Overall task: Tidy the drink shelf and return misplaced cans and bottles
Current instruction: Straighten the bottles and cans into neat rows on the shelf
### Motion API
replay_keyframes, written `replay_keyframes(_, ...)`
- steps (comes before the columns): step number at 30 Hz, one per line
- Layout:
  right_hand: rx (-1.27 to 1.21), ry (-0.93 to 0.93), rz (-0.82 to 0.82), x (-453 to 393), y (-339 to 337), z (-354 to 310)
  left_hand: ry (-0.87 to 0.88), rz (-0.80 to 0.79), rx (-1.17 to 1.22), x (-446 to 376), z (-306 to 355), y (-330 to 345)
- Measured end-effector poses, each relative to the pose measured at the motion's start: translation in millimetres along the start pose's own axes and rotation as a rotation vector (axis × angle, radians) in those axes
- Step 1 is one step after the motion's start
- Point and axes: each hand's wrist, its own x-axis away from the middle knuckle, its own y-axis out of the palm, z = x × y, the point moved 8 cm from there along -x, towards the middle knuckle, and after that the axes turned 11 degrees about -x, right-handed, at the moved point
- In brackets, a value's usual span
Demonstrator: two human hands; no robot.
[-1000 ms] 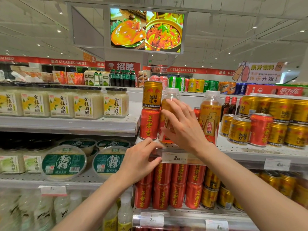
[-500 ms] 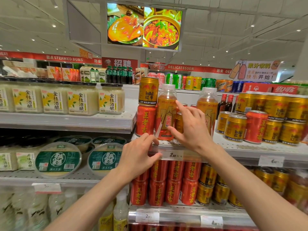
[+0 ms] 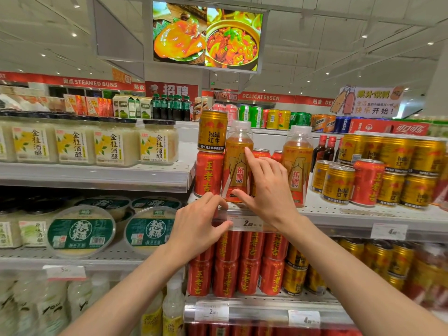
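Two orange energy-drink bottles stand on the drink shelf [image 3: 351, 212]: the left bottle [image 3: 234, 166] and the right bottle [image 3: 298, 166]. My right hand [image 3: 269, 190] lies between them, its straight index finger against the left bottle's side and its thumb at that bottle's base. Beside that bottle a gold Red Bull can [image 3: 212, 130] is stacked on a red can [image 3: 208, 175]. My left hand [image 3: 198, 226] grips the shelf's front edge, fingers on top and thumb on the price rail. A lone red can [image 3: 367, 183] stands among gold cans [image 3: 338, 185].
More red cans [image 3: 249, 263] and gold cans fill the shelf below. To the left are shelves of rice-wine jars [image 3: 116, 141] and round tubs [image 3: 81, 232]. A price tag [image 3: 251, 223] hangs by my left thumb. Dark small bottles [image 3: 324, 149] stand behind the right bottle.
My right hand, which was wrapped around the left bottle, has slid to its right side and opened. The bottle's label now faces front. My left hand stayed on the shelf edge.
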Motion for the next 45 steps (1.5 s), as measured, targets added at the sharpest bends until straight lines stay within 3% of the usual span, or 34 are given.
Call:
replay_keyframes(6,-0.042,-0.030,-0.037,1.8,-12.2,8.7,-0.002,-0.007,-0.003,0.4,-0.8,-0.1)
replay_keyframes(11,0.055,0.009,0.054,17.4,-38.6,31.5,-0.013,0.000,-0.014,0.3,-0.7,1.1)
replay_keyframes(21,-0.217,0.146,-0.067,19.0,-33.7,36.5,-0.026,0.002,-0.027,0.7,1.1,2.6)
replay_keyframes(35,-0.247,0.158,-0.038,19.2,-30.0,40.0,-0.027,0.008,-0.029,0.8,1.1,2.6)
replay_keyframes(41,-0.242,0.122,0.058,31.5,-48.7,44.1,-0.051,0.008,-0.037,-0.2,1.5,3.0)
replay_keyframes(45,-0.179,0.197,0.174,41.7,-67.1,59.8,-0.050,0.017,-0.039,-0.4,2.3,2.4)
